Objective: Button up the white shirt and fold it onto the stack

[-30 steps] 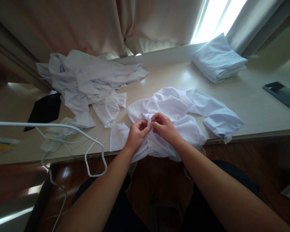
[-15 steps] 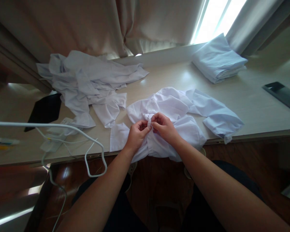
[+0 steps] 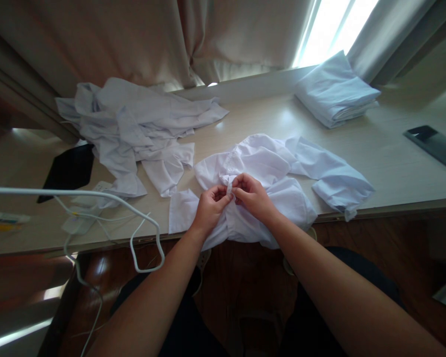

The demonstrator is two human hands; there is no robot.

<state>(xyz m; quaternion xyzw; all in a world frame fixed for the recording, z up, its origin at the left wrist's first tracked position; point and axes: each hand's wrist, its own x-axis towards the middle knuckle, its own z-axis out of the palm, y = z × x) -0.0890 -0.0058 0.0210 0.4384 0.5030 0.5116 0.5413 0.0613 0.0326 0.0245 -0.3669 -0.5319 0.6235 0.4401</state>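
Head view of a person seated at a pale desk (image 3: pixel 394 153), both hands working a crumpled white shirt (image 3: pixel 267 168) that lies at the middle of the near edge, part of it hanging over that edge. The left hand (image 3: pixel 210 208) and the right hand (image 3: pixel 253 197) meet at a narrow vertical strip of the fabric, probably the front placket; each hand is closed in a narrow pinch on the cloth, fingertips almost touching across the strip. Judged from this posture, the step in hand is a button or buttonhole being worked; the next move calls for fine thumb-and-finger control with the two layers kept aligned, not for force. One sleeve of the shirt trails toward the right along the near edge.

A loose heap of white garments (image 3: pixel 134 124) lies toward the far left corner, and a folded white stack (image 3: pixel 336 91) sits at the far right, near the window. A dark flat device (image 3: pixel 433 146) rests at the right edge; a black flat object (image 3: pixel 69 168) lies at the left. A white hanger (image 3: pixel 148 238) and thin cables overhang the near left edge.

No button or hole can be made out; the fingers cover that spot. The shirt's collar is lost in the folds, and the left part of the desk is blurred
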